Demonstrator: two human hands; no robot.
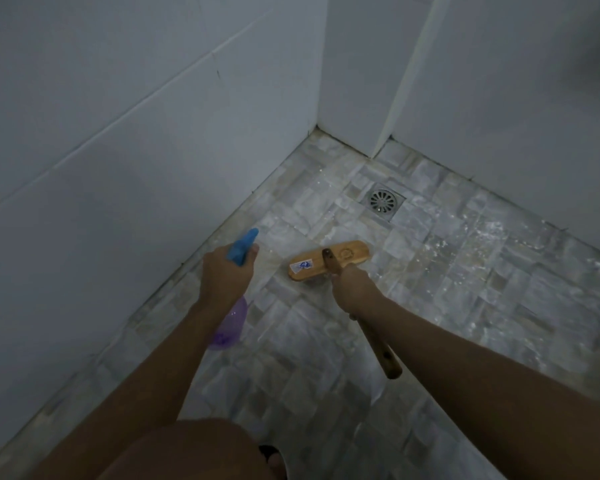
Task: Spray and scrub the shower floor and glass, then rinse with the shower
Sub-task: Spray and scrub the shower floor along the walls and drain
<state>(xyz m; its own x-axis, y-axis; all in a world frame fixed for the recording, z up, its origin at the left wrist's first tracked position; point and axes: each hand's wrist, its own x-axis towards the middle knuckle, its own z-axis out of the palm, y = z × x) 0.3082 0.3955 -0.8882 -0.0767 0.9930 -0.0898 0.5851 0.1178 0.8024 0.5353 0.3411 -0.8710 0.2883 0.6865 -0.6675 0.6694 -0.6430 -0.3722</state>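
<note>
Head view: the left grip (226, 276) curls round the neck of the spray bottle (232, 328), nozzle aimed at the floor (482, 282) nearer the person than the drain (382, 201), likely ready to wet more tiles. The right grip (353, 289) wraps the handle of the scrub brush (329, 259), whose head lies wooden back up just short of the drain, angled for pushing strokes. White flecks (492, 233) dot tiles beside the drain.

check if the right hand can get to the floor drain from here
Probably yes, through the brush. The right hand grips the brush handle, and the brush head lies just short of the drain, with only tiled floor between them.
</note>
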